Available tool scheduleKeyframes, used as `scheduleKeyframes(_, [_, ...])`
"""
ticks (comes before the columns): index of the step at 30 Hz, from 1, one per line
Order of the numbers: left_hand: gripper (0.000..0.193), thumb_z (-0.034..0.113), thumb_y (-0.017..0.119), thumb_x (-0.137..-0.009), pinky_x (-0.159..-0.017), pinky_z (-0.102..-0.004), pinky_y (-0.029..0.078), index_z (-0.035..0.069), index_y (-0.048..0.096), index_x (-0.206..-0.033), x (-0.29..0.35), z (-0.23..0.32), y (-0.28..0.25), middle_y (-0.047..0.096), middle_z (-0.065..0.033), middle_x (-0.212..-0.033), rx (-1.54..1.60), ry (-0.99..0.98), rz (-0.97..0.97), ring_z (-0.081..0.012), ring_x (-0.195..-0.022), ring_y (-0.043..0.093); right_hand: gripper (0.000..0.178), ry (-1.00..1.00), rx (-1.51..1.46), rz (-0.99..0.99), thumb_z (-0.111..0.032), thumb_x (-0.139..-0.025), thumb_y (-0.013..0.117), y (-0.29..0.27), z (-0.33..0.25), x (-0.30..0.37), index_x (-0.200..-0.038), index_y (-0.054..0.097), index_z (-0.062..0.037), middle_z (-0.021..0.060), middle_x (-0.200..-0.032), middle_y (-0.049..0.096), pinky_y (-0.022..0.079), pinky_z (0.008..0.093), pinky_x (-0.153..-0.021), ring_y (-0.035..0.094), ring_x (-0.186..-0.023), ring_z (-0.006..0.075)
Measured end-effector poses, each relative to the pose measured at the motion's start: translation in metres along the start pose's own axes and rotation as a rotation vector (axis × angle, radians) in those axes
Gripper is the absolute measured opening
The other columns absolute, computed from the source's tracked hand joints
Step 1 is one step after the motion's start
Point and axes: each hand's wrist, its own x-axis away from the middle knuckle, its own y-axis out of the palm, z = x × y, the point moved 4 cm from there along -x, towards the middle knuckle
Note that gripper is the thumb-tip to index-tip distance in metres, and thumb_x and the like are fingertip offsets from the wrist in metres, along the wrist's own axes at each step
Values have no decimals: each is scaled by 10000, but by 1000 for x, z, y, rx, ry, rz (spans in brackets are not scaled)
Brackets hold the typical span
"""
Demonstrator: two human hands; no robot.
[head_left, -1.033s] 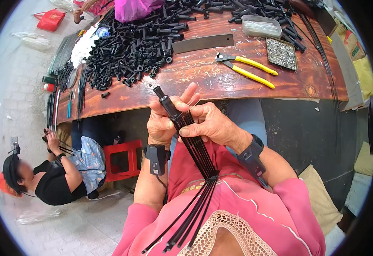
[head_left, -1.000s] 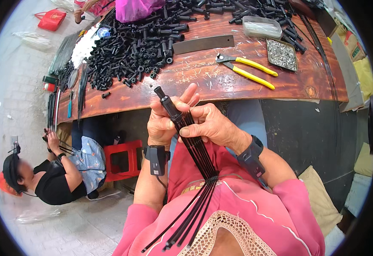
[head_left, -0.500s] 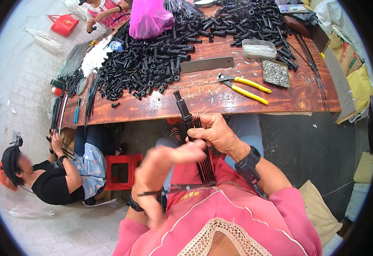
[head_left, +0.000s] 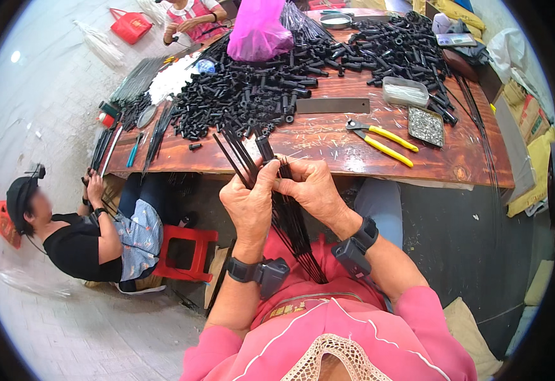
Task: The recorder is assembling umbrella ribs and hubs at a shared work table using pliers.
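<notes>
In front of my lap, both hands meet at a black tubular plastic fitting (head_left: 264, 148) that resembles an umbrella runner. My right hand (head_left: 317, 188) is closed around its lower part, thumb pressed inward. A bundle of thin black rods (head_left: 298, 241), like umbrella ribs, hangs below the fitting toward my red apron. My left hand (head_left: 247, 206) is closed on more black rods (head_left: 230, 155), whose ends fan out up and to the left. The two thumbs almost touch. Fingers hide where rods and fitting join.
The wooden table (head_left: 328, 149) bears a heap of black fittings (head_left: 239, 95), yellow-handled pincers (head_left: 385, 143), a flat metal bar (head_left: 333, 106) and a tin of small metal pieces (head_left: 425, 126). A co-worker (head_left: 80, 244) sits at left near a red stool (head_left: 187, 253). Another person (head_left: 192, 19) works across the table.
My left hand, blurred and low by my lap before, has come up beside my right hand with rods in it. My right hand keeps hold of the fitting and bundle. The view has shifted slightly.
</notes>
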Motion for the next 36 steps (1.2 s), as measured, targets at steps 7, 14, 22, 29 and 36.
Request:
scheduleKeyframes(7, [197,89,749,-839,-642,-208,472,-55,695,-963,9,5,-2,674,-29,-827,138,-71,106,-69,-711,593,272,-31,-3,9,-25,-841,669,14,-4,6,-1113,680,-5,-44,-865,660,479,227,-704,533,-807,28])
scheduleKeyframes(14, [157,20,697,-863,-652,-228,516,-49,654,-997,8,-11,-4,677,-59,-856,385,-143,118,-112,-708,636,308,0,-46,117,-81,-805,737,13,-10,9,-1081,662,34,-14,-822,673,501,235,-661,562,-765,49])
scheduleKeyframes(22, [167,66,688,-883,-713,-239,520,-21,637,-1016,11,-11,1,669,-62,-906,544,-217,18,-125,-783,638,241,11,209,106,-171,-770,806,-4,-7,13,-699,644,-7,-44,-606,573,414,221,-481,500,-560,23])
scheduleKeyframes(29, [163,37,683,-874,-732,-275,538,-29,636,-1016,11,-13,-3,682,-93,-884,636,-248,-28,-171,-774,672,247,221,-139,-2,-234,-784,808,-5,0,12,-695,681,-42,-54,-577,566,321,175,-389,473,-499,0])
scheduleKeyframes(36, [158,59,680,-882,-737,-274,537,-16,637,-1014,9,-26,-10,686,-100,-902,654,-265,-36,-159,-779,659,283,218,-162,-28,-290,-797,793,-6,8,12,-713,693,-39,-37,-627,599,368,164,-386,485,-483,9])
